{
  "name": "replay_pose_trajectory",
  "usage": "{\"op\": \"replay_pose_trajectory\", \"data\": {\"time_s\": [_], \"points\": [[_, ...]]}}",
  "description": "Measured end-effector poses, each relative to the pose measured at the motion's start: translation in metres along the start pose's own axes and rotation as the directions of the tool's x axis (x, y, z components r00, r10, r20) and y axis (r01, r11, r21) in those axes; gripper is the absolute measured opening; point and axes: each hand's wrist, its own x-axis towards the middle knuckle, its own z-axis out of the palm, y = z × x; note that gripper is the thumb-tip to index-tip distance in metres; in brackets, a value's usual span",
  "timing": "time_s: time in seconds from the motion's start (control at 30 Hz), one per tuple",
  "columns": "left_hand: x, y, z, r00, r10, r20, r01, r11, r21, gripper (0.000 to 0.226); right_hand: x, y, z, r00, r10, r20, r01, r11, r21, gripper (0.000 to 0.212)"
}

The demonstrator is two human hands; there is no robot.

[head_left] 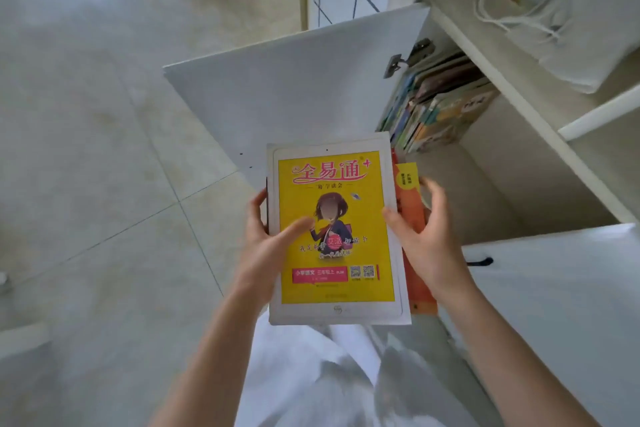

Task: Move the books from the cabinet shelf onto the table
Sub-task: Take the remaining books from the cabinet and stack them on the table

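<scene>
A yellow-covered book with a white border (pixel 336 236) is held flat in front of me, on top of an orange book (pixel 414 218) that sticks out at its right edge. My left hand (pixel 266 239) grips the left edge, thumb lying across the cover. My right hand (pixel 422 236) grips the right edge, thumb on the yellow book and fingers round the orange one. Several more books (pixel 436 104) stand packed on the cabinet shelf at the upper right.
The white cabinet door (pixel 294 80) stands open behind the books. A second white door (pixel 554 288) with a dark handle is at the right. A white bag (pixel 561 14) with cord handles sits on the upper shelf. Tiled floor spreads to the left. No table shows.
</scene>
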Motion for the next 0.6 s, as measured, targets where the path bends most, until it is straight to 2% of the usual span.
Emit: {"op": "replay_pose_trajectory", "data": {"time_s": [0.1, 0.23, 0.4, 0.6], "points": [[-0.039, -0.004, -0.025, 0.990, 0.075, -0.119, -0.076, 0.997, -0.006, 0.083, -0.020, -0.015, 0.018, 0.984, -0.098, 0.148, 0.116, 0.987, -0.115, 0.067], [-0.089, -0.015, -0.066, 0.931, 0.199, -0.306, -0.201, 0.979, 0.025, 0.086, -0.047, -0.025, 0.057, 0.926, -0.155, 0.343, 0.226, 0.958, -0.176, 0.064], [-0.145, -0.035, -0.129, 0.816, 0.276, -0.509, -0.303, 0.953, 0.031, 0.083, -0.086, -0.036, 0.123, 0.818, -0.222, 0.531, 0.381, 0.900, -0.210, 0.064], [-0.225, -0.078, -0.223, 0.669, 0.249, -0.701, -0.337, 0.942, 0.013, 0.080, -0.163, -0.053, 0.217, 0.640, -0.295, 0.710, 0.576, 0.795, -0.190, 0.062]]}}
